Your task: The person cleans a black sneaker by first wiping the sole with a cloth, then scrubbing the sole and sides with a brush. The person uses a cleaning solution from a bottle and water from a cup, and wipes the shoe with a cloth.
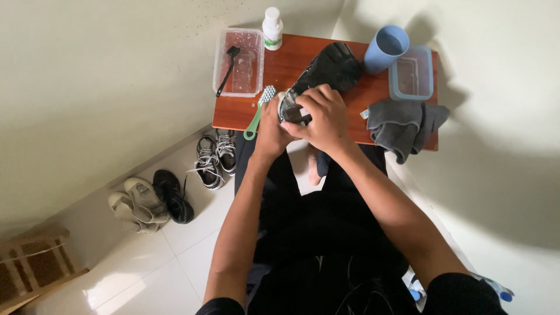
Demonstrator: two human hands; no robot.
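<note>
Far to your left a wooden stool point(32, 262) stands on the tiled floor point(175, 256), and further in lie a pair of pale sandals point(135, 204), a black shoe point(173, 195) and a pair of grey laced sneakers point(214, 154) beside the bench point(274, 70). On the bench's left end sits a clear plastic tub point(239, 61) with a small black brush point(227, 69) lying in it, and a white bottle point(272, 27) stands just behind it. A green-handled brush point(258, 112) lies near the front edge, touching your left hand point(269, 131). That hand's grip is closed around the near end of the black shoe point(329, 67), which rests on the bench at its middle, toe pointing away from you. Your right hand point(322, 116) lies over the same end, fingers curled onto it; what is under them is hidden. Right of the shoe a blue cup point(385, 48) stands beside a clear lidded box point(412, 73), and a grey cloth point(402, 123) hangs over the bench's front edge
</note>
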